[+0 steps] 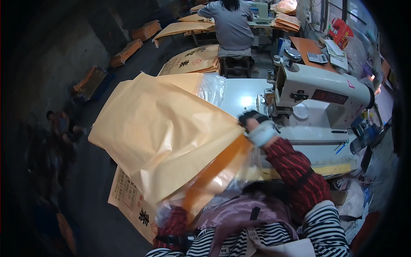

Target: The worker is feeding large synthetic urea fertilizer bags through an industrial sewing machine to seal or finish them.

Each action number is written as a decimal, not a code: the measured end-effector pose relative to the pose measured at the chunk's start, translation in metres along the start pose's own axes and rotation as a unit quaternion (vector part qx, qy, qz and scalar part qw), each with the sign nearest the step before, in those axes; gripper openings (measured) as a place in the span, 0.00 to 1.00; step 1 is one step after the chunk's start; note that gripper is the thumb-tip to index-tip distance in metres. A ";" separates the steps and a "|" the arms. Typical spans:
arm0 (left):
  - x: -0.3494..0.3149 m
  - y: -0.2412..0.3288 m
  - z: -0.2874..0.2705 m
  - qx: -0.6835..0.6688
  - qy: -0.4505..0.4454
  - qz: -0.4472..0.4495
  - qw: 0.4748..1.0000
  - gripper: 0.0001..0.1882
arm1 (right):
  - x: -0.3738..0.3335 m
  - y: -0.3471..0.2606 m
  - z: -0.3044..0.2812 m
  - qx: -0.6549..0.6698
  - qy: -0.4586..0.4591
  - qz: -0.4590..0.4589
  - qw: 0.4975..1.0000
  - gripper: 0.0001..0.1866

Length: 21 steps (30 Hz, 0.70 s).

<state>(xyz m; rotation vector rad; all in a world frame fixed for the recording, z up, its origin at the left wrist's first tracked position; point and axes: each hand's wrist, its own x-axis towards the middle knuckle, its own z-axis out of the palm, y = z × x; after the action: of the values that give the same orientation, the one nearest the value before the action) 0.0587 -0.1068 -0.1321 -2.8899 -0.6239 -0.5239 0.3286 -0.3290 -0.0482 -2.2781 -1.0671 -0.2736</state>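
A large tan paper sack (167, 124) spreads across the left end of the sewing table, creased in its middle. At its right corner is my right hand (253, 124), in a dark-fingered glove, closed on the edge. My left forearm reaches up from the lower edge in a red and black sleeve (173, 225); the hand itself is hidden by the sack and clear plastic. Orange inner material and clear plastic film (239, 171) show below the sack's lower edge. Beyond my right hand stands a white industrial sewing machine (321, 88), close to the fingers.
Printed sacks (132, 205) lie under the held one, at lower left. Another printed stack (192, 60) sits beyond the table. A person in grey (233, 25) sits at a farther machine. A calculator (317, 58) and papers lie at the right; bundles (126, 53) line the left floor.
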 end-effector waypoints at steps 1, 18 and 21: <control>0.017 -0.009 -0.026 -0.116 -0.037 -0.060 0.991 0.21 | -0.018 0.018 -0.001 -0.072 -0.014 -0.057 0.996 0.09; 0.051 -0.120 -0.047 -0.144 0.068 -0.202 0.966 0.21 | -0.151 -0.001 0.024 0.082 -0.011 0.043 0.996 0.06; 0.065 -0.165 -0.044 -0.116 0.084 -0.219 0.965 0.21 | -0.168 -0.028 0.050 0.040 -0.035 0.055 0.997 0.08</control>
<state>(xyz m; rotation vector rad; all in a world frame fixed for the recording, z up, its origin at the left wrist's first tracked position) 0.0308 0.0576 -0.0579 -2.8681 -1.2603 -0.9447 0.1945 -0.3911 -0.1465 -2.2801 -0.9660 -0.1048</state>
